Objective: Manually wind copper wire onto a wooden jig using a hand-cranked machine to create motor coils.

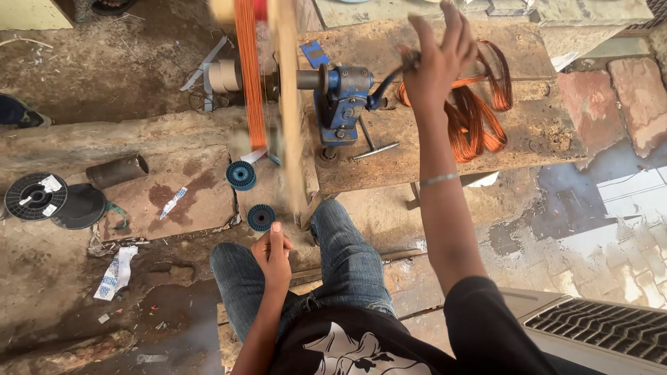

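Hand-cranked coil winder [340,104], blue, bolted to a worn wooden surface [535,139]. A blurred wooden former [288,104] carrying orange copper wire [249,76] sits on its shaft to the left. The right hand [436,66] is at the crank handle [396,69], fingers spread upward; how firmly its grip holds the handle cannot be told. The left hand [272,251], above the knees, is pinched shut, apparently on the fine wire feeding upward, though the strand itself is too thin to see. Two small blue spools [241,175] lie on the stone floor [180,194] just beyond this hand; finished copper coils [479,114] lie on the surface behind the right wrist. Black reels [36,196] and a dark tube [117,171] lie well to the left. Risks, as judged: uneven tension from the pinching fingers could snap or loosen the wire; loose fingers near the crank could slip off.
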